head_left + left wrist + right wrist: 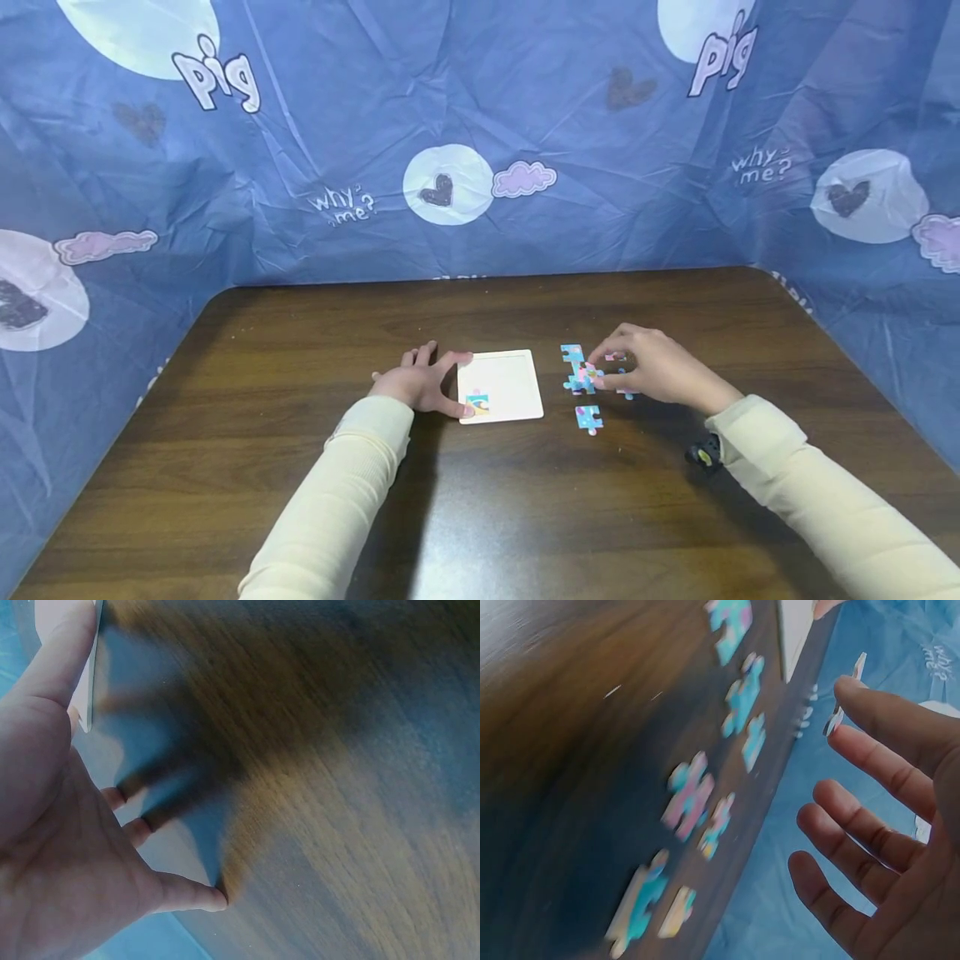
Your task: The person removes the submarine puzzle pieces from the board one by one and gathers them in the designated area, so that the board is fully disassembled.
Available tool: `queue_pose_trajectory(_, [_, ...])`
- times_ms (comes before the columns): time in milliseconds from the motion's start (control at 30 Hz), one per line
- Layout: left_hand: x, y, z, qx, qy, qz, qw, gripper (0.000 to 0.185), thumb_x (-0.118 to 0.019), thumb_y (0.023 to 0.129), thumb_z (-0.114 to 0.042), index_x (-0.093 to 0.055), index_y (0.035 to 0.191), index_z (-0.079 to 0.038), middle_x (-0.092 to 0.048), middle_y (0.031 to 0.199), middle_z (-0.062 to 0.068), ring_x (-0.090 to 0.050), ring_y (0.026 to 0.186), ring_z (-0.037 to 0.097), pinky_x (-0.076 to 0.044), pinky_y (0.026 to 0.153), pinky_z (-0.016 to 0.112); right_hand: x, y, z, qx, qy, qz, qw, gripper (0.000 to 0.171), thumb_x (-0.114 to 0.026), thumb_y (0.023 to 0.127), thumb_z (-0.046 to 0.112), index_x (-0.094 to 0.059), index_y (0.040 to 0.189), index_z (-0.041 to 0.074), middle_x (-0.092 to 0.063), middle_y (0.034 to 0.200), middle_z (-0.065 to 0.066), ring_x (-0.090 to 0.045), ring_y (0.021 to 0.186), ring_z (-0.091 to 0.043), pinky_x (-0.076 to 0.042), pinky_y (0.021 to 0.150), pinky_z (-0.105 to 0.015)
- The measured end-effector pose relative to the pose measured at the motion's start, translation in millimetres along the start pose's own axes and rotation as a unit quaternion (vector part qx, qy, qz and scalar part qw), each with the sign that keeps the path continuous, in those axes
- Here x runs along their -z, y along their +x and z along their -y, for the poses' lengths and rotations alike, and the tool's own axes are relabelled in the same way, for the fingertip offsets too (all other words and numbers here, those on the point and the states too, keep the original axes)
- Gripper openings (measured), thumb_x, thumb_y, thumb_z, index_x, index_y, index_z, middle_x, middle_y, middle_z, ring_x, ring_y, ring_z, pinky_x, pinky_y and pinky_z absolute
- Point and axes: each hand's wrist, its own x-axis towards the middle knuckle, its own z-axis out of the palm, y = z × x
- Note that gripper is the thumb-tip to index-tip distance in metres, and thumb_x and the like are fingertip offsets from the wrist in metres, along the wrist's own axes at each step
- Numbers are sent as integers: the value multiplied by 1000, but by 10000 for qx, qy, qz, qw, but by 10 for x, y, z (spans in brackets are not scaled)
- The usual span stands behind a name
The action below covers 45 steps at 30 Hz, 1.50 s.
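My left hand (418,387) spreads along the left side of a white square puzzle tray (513,383), thumb on its lower corner and forefinger on its upper one. One jigsaw piece (480,402) with a blue and yellow print lies in the tray's lower left corner, partly under the thumb. Between thumb and forefinger, my right hand (660,367) pinches a jigsaw piece (859,667), raised above the table and seen edge-on in the right wrist view. Its other fingers are loosely bent. Below that hand lie several loose pieces, including a pink and blue one (688,796).
Right of the tray, loose pieces lie at the back (572,352) and nearer the front (588,418). A blue printed cloth (442,100) rises behind the brown wooden table (300,333) and along its sides. A dark device (703,454) sits below the right cuff.
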Motion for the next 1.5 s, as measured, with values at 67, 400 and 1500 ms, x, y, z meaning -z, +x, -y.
queue_pose_trajectory(67, [-3, -12, -7, 9, -22, -7, 10000, 93, -77, 86, -53, -21, 160, -44, 1, 170, 13, -3, 155, 39, -9, 106, 84, 16, -71, -44, 17, -41, -18, 10000, 19, -82, 88, 23, -78, 105, 17, -68, 104, -5, -65, 90, -26, -51, 77, -42])
queue_pose_trajectory(400, [5, -8, -2, 17, -46, 36, 10000, 92, -76, 88, -51, -20, 161, -43, 4, 171, 12, 0, 155, 39, -7, 106, 83, 31, -345, -192, -268, -216, 147, 9993, 27, -84, 85, 24, -78, 108, 15, -71, 110, -5, -63, 114, -41, -50, 93, -58])
queue_pose_trajectory(1500, [31, -52, -27, 50, 23, 112, 9999, 93, -75, 88, -53, -19, 161, -43, 4, 170, 13, 0, 155, 39, -7, 107, 83, -79, -575, -331, -187, -462, 400, 9980, 27, -86, 81, 30, -77, 104, 19, -66, 97, 6, -64, 88, -16, -54, 77, -44])
